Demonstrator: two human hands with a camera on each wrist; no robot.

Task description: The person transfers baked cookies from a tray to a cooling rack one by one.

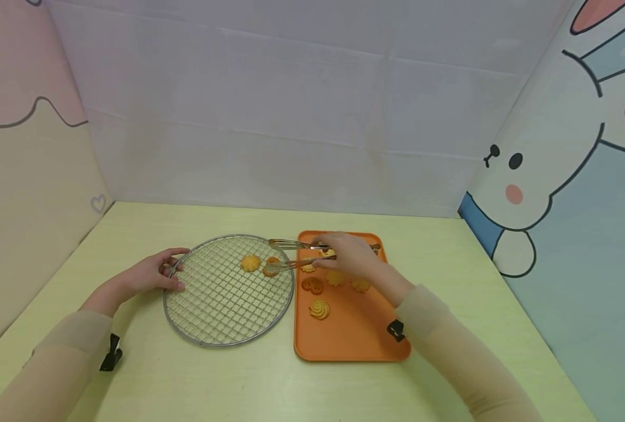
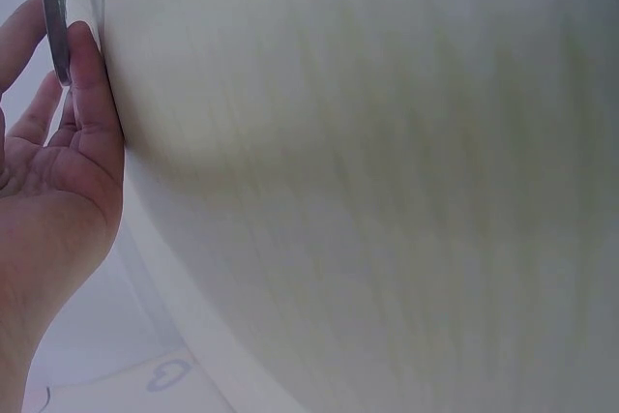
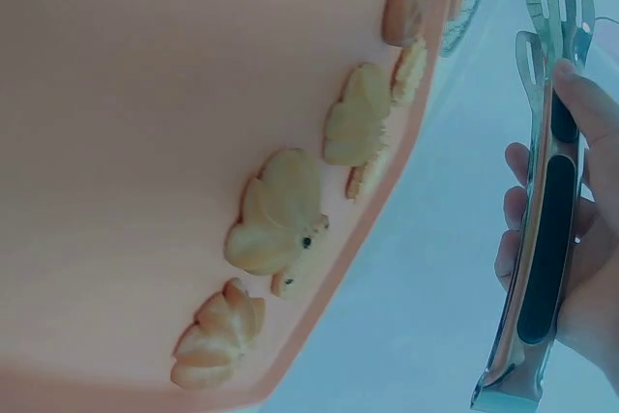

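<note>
My left hand (image 1: 151, 275) holds the left rim of a round wire rack (image 1: 222, 343) between thumb and fingers. In the left wrist view the fingers (image 2: 95, 94) sit at the rim. My right hand (image 1: 348, 255) grips metal tongs (image 3: 549, 229) with dark handle inserts, above an orange tray (image 1: 354, 343). The tong arms stand apart and reach left over the rack. A round golden cookie (image 1: 250, 262) lies on the rack; beside it a brown cookie (image 1: 271, 259) is partly covered by the lower tong tip. Nothing shows between the tips in the right wrist view.
Several cookies lie on the tray, among them a brown pretzel-shaped one (image 1: 313, 285) and a swirled one (image 1: 320, 309). The tray stands just right of the rack on a pale wooden table (image 1: 228, 387). Walls with cartoon figures (image 1: 533, 176) enclose the table.
</note>
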